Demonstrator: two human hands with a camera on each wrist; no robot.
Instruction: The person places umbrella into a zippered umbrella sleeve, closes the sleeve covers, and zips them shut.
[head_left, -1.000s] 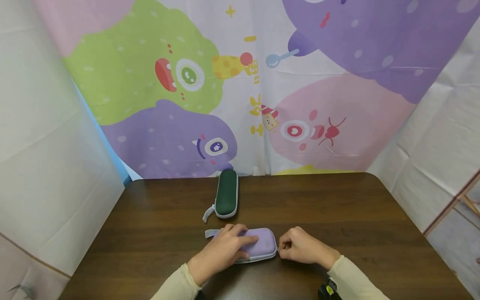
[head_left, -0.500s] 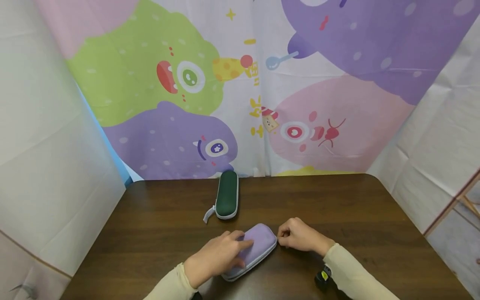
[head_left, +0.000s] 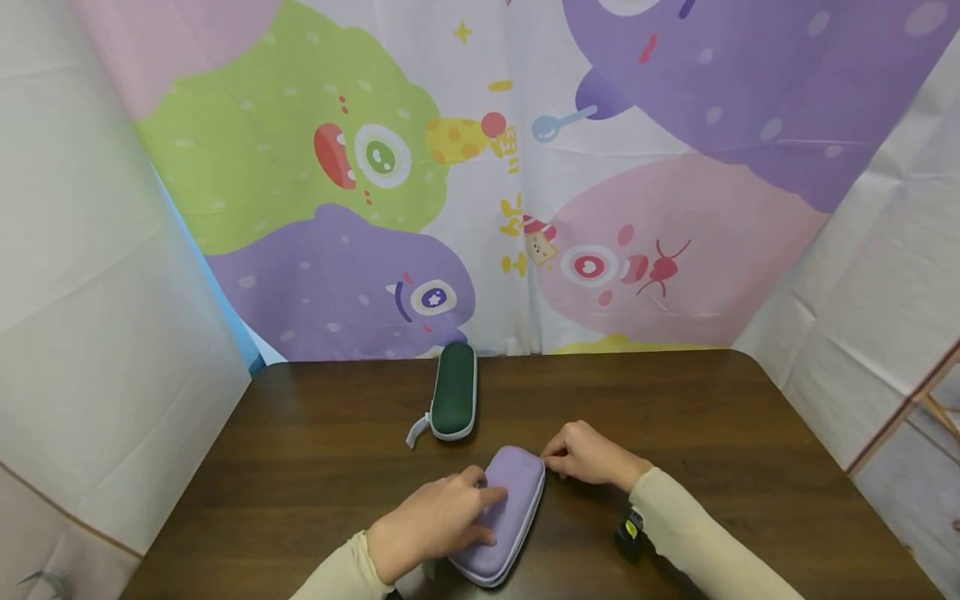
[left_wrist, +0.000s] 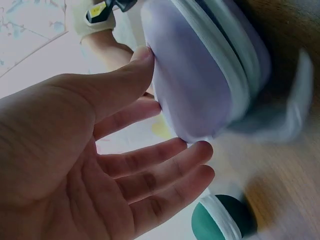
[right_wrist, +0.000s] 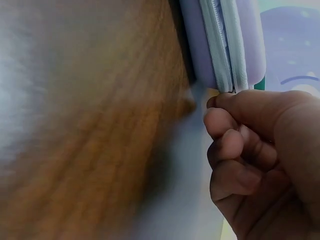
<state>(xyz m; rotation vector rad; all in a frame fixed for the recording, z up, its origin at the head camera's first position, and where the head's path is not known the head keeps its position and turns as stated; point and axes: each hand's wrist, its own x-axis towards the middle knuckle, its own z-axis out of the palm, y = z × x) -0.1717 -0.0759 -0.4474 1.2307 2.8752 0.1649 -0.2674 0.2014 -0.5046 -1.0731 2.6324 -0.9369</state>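
Observation:
A purple zippered case [head_left: 513, 492] with pale grey zipper bands lies slantwise on the table. My left hand [head_left: 431, 521] rests on its top, thumb and fingertips touching the cover with the fingers fairly straight. Between those bands, the left wrist view shows a dark slit. At the far right corner my right hand [head_left: 588, 457] pinches the zipper pull between thumb and curled forefinger; the fingertips hide most of it. In the right wrist view, zipper teeth [right_wrist: 220, 30] run down to that pinch. A blurred pale strap [left_wrist: 292, 107] sticks out from the case's other end.
A dark green zippered case [head_left: 453, 390] with a pale strap lies behind the purple one, near the back of the brown wooden table [head_left: 675, 400]. A cartoon-printed curtain [head_left: 495, 183] hangs along the back edge, with white sheets at both sides.
The purple case has turned from lying crosswise to pointing away from me, its right end swinging back. My right hand has moved back and slightly left with that corner; my left stays on top.

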